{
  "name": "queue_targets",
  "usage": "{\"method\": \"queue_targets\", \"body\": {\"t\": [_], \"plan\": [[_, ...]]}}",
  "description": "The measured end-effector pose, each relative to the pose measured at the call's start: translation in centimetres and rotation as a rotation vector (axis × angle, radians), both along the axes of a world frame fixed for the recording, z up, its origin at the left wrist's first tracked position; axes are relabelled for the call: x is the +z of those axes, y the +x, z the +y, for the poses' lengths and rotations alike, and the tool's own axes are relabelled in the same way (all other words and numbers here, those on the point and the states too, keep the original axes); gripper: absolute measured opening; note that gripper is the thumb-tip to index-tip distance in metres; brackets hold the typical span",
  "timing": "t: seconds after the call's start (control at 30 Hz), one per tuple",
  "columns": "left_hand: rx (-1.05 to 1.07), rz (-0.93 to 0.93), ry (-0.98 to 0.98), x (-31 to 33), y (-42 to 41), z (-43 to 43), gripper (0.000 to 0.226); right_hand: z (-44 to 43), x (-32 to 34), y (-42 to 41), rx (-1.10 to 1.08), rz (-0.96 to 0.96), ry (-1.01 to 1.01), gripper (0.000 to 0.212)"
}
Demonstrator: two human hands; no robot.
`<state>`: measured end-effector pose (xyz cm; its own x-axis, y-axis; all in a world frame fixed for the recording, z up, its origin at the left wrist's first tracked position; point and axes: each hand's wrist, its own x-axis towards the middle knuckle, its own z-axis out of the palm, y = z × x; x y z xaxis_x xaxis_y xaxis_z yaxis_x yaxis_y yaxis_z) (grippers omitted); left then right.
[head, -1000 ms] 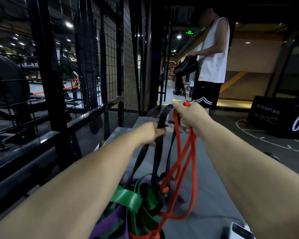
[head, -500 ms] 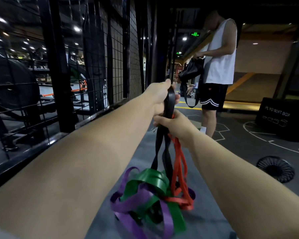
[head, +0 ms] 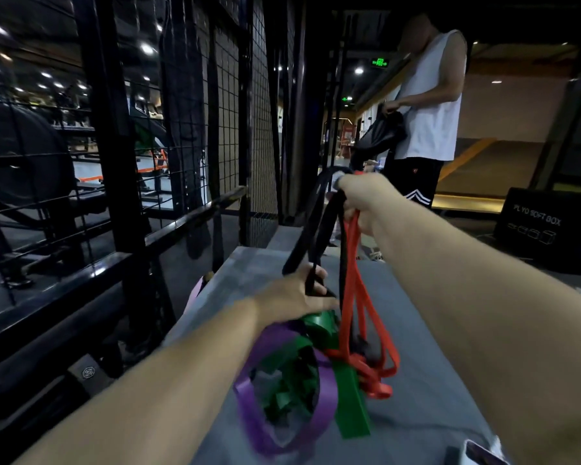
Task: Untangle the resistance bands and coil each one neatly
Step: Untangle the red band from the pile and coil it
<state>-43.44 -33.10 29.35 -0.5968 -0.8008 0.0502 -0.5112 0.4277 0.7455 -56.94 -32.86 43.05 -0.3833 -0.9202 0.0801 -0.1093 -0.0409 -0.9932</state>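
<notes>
Working over a grey flat surface (head: 416, 330), matte, bench-like, running away from the camera. Along its left edge: heavy black rail (head: 182, 229), then a black wire-mesh cage (head: 228, 112). Dim gym beyond, ceiling spotlights, tan wall and ramp at back right. Standing ahead: person in white sleeveless top (head: 430, 105), black shorts, handling a black bag (head: 379, 132).

Writing: reads "PLYO SOFT BOX" in pale letters on the black box (head: 537, 223) at far right, small box outlines beneath. Green lit exit sign (head: 379, 62) overhead, glyphs too small to read.

Hands: right hand (head: 363, 199) raised, clenched round the tops of the black band (head: 316, 223) and red band (head: 353, 297) together. Left hand (head: 292, 297) lower, fingers curled round a black strand just above the knot.

Tangle hanging from both grips, bottom possibly touching the grey surface, blur too heavy to confirm. Green band (head: 351, 401) and purple band (head: 326, 397) wound together at the bottom, red loops just right of them. White-edged object (head: 477, 454) at bottom right corner, mostly cropped.
</notes>
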Motion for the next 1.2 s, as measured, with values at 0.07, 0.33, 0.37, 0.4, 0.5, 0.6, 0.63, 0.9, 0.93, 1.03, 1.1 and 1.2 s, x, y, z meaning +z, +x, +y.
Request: {"method": "queue_targets", "body": {"t": [0.07,0.33,0.37,0.4,0.5,0.6,0.63,0.9,0.93,1.03,1.1,1.2], "plan": [[0.034,0.044,-0.075,-1.4,0.9,-0.1,0.049,-0.4,1.5,0.0,-0.007,-0.077,-0.011,0.016],[0.033,-0.129,-0.153,1.2,4.1,-2.6,0.040,-1.2,4.4,-2.6,-0.083,-0.175,-0.104,0.024],[0.011,-0.112,-0.147,1.1,4.6,-3.0,0.043,-1.2,4.3,-2.8,-0.104,-0.132,-0.116,0.025],[-0.001,-0.126,-0.155,0.9,5.1,-3.2,0.048,-1.0,4.1,-2.9,-0.125,-0.088,-0.114,0.024],[0.030,-0.313,-0.191,0.3,5.8,-3.1,0.052,-0.4,2.3,-2.9,-0.161,0.093,-0.023,0.010],[0.080,-0.641,-0.315,-0.6,5.8,-2.6,0.055,0.0,-0.7,-3.1,-0.067,0.243,0.154,0.047],[0.076,-0.738,-0.369,-1.1,5.8,-2.3,0.055,0.3,-2.0,-3.1,-0.014,0.277,0.220,0.057],[0.174,-0.654,-0.342,-5.1,7.0,-2.9,0.029,2.2,-10.2,-2.4,0.116,0.278,0.422,0.040],[0.206,-0.671,-0.346,-5.3,7.0,-3.0,0.028,2.3,-10.7,-2.4,0.102,0.298,0.406,0.041],[0.330,-0.818,-0.263,-5.8,6.6,-3.0,0.031,1.8,-11.1,-2.9,-0.016,0.424,0.335,0.041],[0.410,-0.848,-0.191,-6.2,6.0,-2.9,0.042,1.3,-10.1,-3.7,-0.107,0.413,0.232,0.022],[0.309,-0.491,-0.152,-5.8,3.9,-2.2,0.066,1.3,-6.9,-4.2,-0.164,0.315,0.038,0.004]]}}
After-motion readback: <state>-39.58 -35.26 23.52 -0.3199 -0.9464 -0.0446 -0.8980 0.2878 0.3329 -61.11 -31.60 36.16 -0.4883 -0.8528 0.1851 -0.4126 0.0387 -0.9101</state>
